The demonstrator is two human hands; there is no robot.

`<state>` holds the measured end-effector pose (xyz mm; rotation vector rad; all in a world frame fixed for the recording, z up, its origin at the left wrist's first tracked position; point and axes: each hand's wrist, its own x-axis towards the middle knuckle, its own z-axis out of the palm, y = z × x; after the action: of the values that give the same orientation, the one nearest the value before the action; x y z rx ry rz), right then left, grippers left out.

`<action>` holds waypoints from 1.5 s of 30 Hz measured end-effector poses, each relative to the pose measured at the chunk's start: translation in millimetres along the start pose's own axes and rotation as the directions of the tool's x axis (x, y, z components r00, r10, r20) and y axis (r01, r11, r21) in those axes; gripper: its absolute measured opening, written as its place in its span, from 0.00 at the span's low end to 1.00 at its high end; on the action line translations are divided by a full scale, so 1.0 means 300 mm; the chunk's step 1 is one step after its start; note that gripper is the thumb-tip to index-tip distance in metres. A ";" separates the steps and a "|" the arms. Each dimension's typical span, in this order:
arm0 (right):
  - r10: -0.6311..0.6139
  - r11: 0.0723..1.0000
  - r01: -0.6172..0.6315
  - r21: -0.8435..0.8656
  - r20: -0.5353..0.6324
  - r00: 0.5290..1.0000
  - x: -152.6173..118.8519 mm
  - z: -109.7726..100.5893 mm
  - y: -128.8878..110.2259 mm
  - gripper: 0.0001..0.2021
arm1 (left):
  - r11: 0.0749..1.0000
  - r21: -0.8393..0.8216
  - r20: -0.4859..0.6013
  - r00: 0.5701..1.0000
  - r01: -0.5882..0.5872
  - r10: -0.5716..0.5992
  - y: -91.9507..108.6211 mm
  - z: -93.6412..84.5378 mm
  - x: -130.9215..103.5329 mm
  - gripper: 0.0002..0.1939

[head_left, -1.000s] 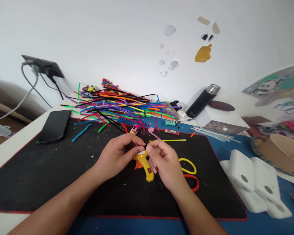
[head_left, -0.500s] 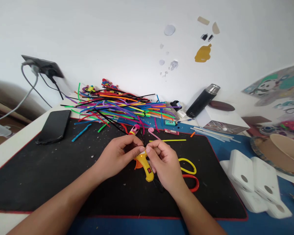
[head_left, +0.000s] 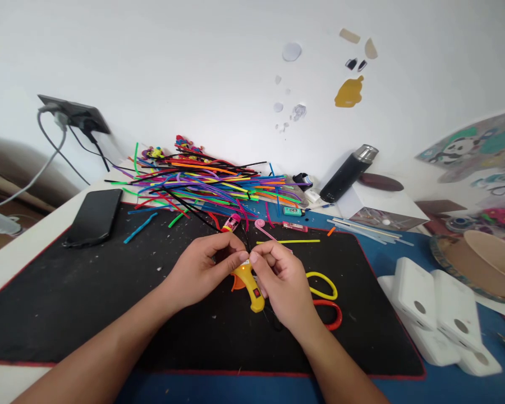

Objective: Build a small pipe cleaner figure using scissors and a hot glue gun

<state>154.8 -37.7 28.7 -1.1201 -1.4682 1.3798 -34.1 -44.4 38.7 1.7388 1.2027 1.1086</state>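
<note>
Left hand (head_left: 202, 269) and right hand (head_left: 281, 280) each grip pinched shut on a thin black pipe cleaner (head_left: 247, 245).

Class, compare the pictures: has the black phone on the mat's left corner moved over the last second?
No. The black phone lies at the same spot on the black mat, below the wall socket.

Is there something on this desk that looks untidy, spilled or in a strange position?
Yes. Small pale scraps are scattered over the black mat. The colourful sticks lie in a loose heap, some spilling onto the mat. The black flask lies tilted against the wall. Wall stickers look partly torn off.
</note>
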 end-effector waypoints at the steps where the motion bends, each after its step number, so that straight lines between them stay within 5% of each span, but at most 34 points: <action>1: 0.003 1.000 -0.003 0.000 0.003 1.000 0.000 0.000 -0.002 0.11 | 1.000 -0.004 0.000 1.000 0.001 -0.001 0.000 -0.001 0.000 0.13; 22: 0.019 1.000 -0.019 0.024 0.000 1.000 0.004 -0.002 0.004 0.12 | 0.999 0.017 0.015 0.999 0.047 -0.047 0.009 -0.002 0.006 0.15; 45: 0.042 0.998 -0.042 0.042 0.003 0.999 0.005 -0.002 -0.004 0.13 | 0.971 -0.174 0.031 0.987 0.163 -0.160 0.013 -0.006 0.007 0.17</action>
<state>155.0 -36.2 29.8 -1.1285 -1.4177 1.4346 -34.1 -43.3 43.4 1.4868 1.1763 1.0667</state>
